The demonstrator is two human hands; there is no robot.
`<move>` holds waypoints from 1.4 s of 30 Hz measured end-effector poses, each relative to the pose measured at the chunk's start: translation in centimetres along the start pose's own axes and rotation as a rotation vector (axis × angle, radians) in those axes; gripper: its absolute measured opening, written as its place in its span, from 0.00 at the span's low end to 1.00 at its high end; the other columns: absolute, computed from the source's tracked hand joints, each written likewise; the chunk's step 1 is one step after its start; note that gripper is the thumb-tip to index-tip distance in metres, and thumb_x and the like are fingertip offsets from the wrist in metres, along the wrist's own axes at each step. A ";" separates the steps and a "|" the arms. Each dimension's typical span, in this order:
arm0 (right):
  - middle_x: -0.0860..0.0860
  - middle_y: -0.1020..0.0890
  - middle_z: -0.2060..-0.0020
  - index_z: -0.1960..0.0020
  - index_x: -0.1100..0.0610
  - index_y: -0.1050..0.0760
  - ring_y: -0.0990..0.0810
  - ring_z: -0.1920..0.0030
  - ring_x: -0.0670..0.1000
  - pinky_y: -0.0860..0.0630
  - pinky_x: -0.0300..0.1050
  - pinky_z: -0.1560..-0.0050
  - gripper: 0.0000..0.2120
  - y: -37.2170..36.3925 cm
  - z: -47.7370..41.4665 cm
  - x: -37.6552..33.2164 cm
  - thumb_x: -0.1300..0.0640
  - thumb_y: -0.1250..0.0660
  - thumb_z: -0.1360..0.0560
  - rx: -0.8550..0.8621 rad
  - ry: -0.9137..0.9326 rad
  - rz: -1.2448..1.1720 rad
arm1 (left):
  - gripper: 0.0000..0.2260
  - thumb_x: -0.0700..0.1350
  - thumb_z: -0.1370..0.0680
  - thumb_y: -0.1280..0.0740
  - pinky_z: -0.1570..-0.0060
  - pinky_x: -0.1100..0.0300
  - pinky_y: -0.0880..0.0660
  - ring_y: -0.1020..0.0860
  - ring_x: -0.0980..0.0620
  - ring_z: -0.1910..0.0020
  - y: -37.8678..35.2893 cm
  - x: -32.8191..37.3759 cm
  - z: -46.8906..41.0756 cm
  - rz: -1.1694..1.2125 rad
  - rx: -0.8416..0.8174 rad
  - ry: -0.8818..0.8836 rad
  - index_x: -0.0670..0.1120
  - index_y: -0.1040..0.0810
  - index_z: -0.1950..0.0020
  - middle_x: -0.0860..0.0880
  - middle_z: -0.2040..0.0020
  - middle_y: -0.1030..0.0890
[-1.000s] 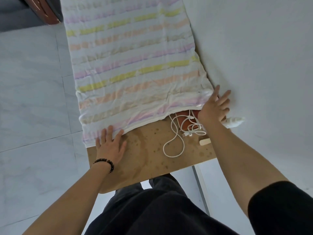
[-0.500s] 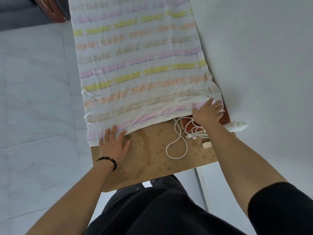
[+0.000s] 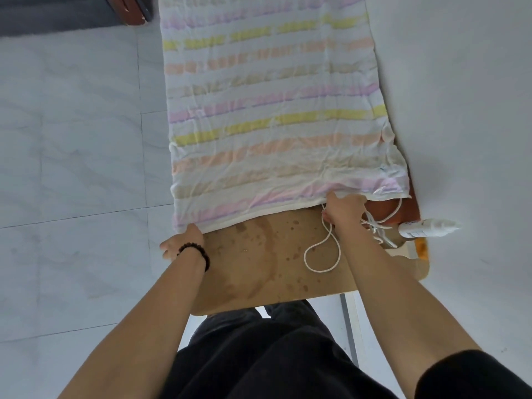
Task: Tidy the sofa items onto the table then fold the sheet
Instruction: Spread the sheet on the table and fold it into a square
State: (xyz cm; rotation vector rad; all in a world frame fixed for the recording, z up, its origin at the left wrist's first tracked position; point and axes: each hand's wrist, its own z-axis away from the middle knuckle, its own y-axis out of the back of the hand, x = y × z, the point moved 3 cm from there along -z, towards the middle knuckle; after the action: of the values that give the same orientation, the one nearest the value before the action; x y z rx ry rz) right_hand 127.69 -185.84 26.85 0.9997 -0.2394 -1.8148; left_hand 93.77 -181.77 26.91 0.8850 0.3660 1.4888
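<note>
A looped white cable [image 3: 322, 256] and a white plastic bottle [image 3: 429, 228] crowd the stained brown wooden table [image 3: 259, 263] beside my right hand [image 3: 344, 210]. The pastel-striped white sheet [image 3: 273, 110] lies lengthwise away from me, wrinkled. Both hands pinch its near hem, my left hand [image 3: 182, 240] at the corner.

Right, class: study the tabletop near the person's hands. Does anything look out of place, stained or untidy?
Yes. The brown wooden table is blotched with dark stains, ring-shaped near its middle. A loose white cable sprawls in loops beside the right hand, running under the pastel striped sheet. A white tube lies overhanging the table's right edge.
</note>
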 end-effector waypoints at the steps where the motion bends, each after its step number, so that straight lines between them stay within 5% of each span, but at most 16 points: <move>1: 0.64 0.21 0.45 0.29 0.64 0.44 0.17 0.53 0.60 0.18 0.55 0.53 0.32 -0.1 -0.1 0.0 0.52 0.32 0.24 0.010 -0.029 -0.066 | 0.27 0.48 0.23 0.34 0.42 0.53 0.32 0.29 0.42 0.36 0.1 0.0 -0.3 -0.025 0.005 0.042 0.37 0.39 0.30 0.39 0.32 0.33; 4: 0.63 0.23 0.40 0.30 0.66 0.40 0.20 0.45 0.62 0.21 0.53 0.47 0.32 -0.2 -0.7 0.1 0.51 0.31 0.25 0.059 -0.053 -0.019 | 0.26 0.53 0.22 0.37 0.37 0.52 0.33 0.28 0.41 0.37 0.2 -0.2 -1.4 -0.150 -0.023 0.021 0.35 0.34 0.32 0.39 0.34 0.29; 9: 0.59 0.19 0.51 0.32 0.64 0.35 0.19 0.58 0.57 0.24 0.46 0.65 0.30 -0.7 -0.4 0.2 0.49 0.31 0.27 0.078 -0.074 -0.131 | 0.26 0.59 0.21 0.40 0.37 0.49 0.29 0.24 0.40 0.42 0.4 -0.9 -3.3 -0.216 -0.092 -0.064 0.37 0.24 0.38 0.39 0.40 0.22; 16: 0.59 0.16 0.57 0.52 0.63 0.20 0.18 0.57 0.59 0.19 0.54 0.49 0.15 0.9 -0.8 0.2 0.51 0.38 0.23 0.039 -0.026 0.119 | 0.18 0.54 0.26 0.29 0.50 0.60 0.31 0.22 0.48 0.48 1.6 -2.2 -2.6 0.192 -0.071 -0.066 0.49 0.19 0.39 0.51 0.40 0.19; 21: 0.57 0.19 0.62 0.59 0.58 0.25 0.22 0.67 0.53 0.24 0.46 0.67 0.07 1.3 -0.2 0.3 0.57 0.37 0.24 0.021 -0.014 -0.043 | 0.14 0.54 0.24 0.33 0.55 0.59 0.29 0.25 0.50 0.58 1.6 -2.6 -3.1 0.200 -0.028 -0.100 0.47 0.18 0.46 0.47 0.46 0.18; 24: 0.55 0.19 0.67 0.63 0.58 0.28 0.19 0.69 0.52 0.19 0.48 0.64 0.11 1.2 0.4 0.6 0.57 0.38 0.23 0.043 -0.029 -0.123 | 0.16 0.52 0.23 0.36 0.61 0.56 0.27 0.29 0.50 0.66 1.5 -2.5 -3.0 0.217 -0.017 -0.102 0.40 0.19 0.49 0.40 0.56 0.20; 28: 0.54 0.19 0.76 0.69 0.60 0.24 0.16 0.72 0.54 0.17 0.51 0.61 0.21 1.0 0.3 0.8 0.46 0.32 0.24 0.097 0.048 0.012 | 0.11 0.50 0.24 0.38 0.62 0.57 0.31 0.29 0.47 0.63 1.6 -2.0 -2.6 0.299 -0.058 -0.100 0.43 0.26 0.61 0.45 0.63 0.26; 33: 0.53 0.18 0.73 0.64 0.59 0.19 0.19 0.71 0.52 0.18 0.50 0.58 0.14 1.4 -0.2 0.4 0.51 0.32 0.25 0.050 0.065 0.061 | 0.12 0.48 0.25 0.37 0.58 0.54 0.25 0.28 0.46 0.63 2.1 -2.0 -2.4 0.358 -0.092 -0.094 0.45 0.29 0.66 0.45 0.64 0.26; 36: 0.53 0.18 0.67 0.57 0.59 0.19 0.21 0.70 0.51 0.24 0.44 0.67 0.11 1.0 1.1 -0.9 0.54 0.37 0.25 0.064 0.031 -0.173 | 0.08 0.45 0.26 0.35 0.53 0.50 0.22 0.24 0.45 0.62 2.5 -1.9 -2.4 0.434 -0.119 -0.065 0.46 0.27 0.64 0.45 0.64 0.23; 39: 0.56 0.21 0.57 0.47 0.62 0.24 0.24 0.61 0.54 0.28 0.47 0.61 0.13 1.1 2.4 -1.4 0.53 0.39 0.24 0.123 -0.031 -0.498 | 0.04 0.41 0.28 0.34 0.57 0.53 0.21 0.21 0.46 0.64 2.9 -1.6 -2.0 0.511 -0.154 -0.005 0.42 0.22 0.55 0.43 0.60 0.20; 42: 0.53 0.24 0.57 0.47 0.56 0.26 0.25 0.63 0.48 0.26 0.40 0.62 0.05 1.9 3.5 -1.5 0.59 0.38 0.22 -0.063 0.011 -0.692 | 0.03 0.37 0.25 0.37 0.65 0.58 0.25 0.24 0.51 0.67 3.0 -0.9 -0.9 0.732 -0.323 0.122 0.42 0.24 0.54 0.46 0.60 0.22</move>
State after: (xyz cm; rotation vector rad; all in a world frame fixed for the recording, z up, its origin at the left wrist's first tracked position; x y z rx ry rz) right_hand 126.62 -186.37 30.95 1.1310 0.2003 -2.4138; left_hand 90.97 -182.83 28.16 0.6938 -0.1398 2.2045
